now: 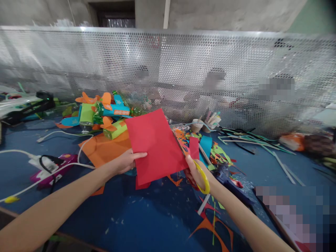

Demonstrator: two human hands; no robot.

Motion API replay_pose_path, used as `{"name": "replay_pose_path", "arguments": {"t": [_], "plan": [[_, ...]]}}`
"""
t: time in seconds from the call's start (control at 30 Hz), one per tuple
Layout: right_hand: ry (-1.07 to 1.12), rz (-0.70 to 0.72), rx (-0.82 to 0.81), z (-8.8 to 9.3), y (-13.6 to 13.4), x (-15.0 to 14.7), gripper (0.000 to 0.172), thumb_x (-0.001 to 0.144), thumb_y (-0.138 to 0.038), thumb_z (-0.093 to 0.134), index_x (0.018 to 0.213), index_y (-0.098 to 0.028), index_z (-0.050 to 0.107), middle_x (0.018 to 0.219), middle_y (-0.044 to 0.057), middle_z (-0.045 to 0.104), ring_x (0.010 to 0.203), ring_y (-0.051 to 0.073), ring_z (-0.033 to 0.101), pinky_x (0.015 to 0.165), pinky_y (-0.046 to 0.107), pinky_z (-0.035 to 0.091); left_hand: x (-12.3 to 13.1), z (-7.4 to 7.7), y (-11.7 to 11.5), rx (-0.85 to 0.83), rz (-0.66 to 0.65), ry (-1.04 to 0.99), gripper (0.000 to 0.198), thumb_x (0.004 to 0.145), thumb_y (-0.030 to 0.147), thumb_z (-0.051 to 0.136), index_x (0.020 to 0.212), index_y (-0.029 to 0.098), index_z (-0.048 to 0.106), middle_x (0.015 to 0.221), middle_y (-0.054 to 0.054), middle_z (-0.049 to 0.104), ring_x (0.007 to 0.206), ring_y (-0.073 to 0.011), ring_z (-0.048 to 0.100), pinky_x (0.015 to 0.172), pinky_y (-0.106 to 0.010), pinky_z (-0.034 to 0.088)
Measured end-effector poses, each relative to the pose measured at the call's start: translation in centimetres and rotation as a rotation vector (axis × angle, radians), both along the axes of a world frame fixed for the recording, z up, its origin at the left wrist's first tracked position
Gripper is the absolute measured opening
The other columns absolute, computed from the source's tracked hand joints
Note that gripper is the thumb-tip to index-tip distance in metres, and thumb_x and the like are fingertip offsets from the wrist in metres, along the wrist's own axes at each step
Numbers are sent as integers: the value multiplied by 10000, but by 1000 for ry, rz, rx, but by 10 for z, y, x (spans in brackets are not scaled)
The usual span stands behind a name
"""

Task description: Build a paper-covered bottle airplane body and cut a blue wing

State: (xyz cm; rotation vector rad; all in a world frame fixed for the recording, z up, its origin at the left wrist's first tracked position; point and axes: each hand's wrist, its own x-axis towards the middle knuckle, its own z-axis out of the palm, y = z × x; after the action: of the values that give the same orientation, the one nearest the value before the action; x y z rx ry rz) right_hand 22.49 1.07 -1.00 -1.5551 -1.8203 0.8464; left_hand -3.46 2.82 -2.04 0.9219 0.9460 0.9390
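Observation:
A sheet of red paper [157,143] is held up above the blue table. My left hand [128,161] grips its left edge, thumb on top and the other fingers hidden beneath. By the sheet's lower right corner, my right hand [195,171] is closed around yellow-handled scissors [205,182]. Their dark blades point up and away along the paper's right edge; whether they touch the paper I cannot tell. Orange sheets [105,148] lie under and left of the red one. A smaller red piece [194,148] and a blue strip [206,145] rest right of the scissors.
Bottles wrapped in coloured paper [112,110] are heaped at the back left. A purple power strip [55,171] with white cables lies left. Paper scraps [212,231] and a dark blue glue gun [231,182] are at the right. Cups of markers [212,122] stand before the perforated metal screen [178,66].

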Motion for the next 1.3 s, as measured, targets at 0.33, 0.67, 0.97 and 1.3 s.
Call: {"name": "replay_pose_path", "arguments": {"t": [0.33,0.67,0.97,1.3], "plan": [[21,49,-51,-1,4,4,568,804,-672,261,459,-230,354,355,-18,385,325,120,409,372,259,349,1,-1,0,18,-13,-18,418,719,233,684,1115,171,566,1224,-110,570,1087,-272,561,923,-406,461],[277,175,-193,-8,2,5,587,783,-689,309,722,-188,609,620,73,670,585,216,655,571,316,530,2,4,-2,11,-19,-2,435,699,231,699,1109,169,569,1227,-112,568,1106,-279,545,934,-405,448],[173,282,9,7,-2,7,546,862,-586,272,984,-202,640,1012,57,675,960,256,607,925,397,436,-2,-4,-2,45,-161,-15,372,702,252,699,1058,189,611,1197,-89,594,1072,-257,573,928,-388,444],[157,219,8,0,0,9,601,862,-604,232,962,-187,653,952,67,684,917,255,621,824,360,482,-2,-2,-4,43,-198,-17,361,712,241,687,1065,228,616,1227,-61,575,1098,-245,555,941,-378,427]]}}
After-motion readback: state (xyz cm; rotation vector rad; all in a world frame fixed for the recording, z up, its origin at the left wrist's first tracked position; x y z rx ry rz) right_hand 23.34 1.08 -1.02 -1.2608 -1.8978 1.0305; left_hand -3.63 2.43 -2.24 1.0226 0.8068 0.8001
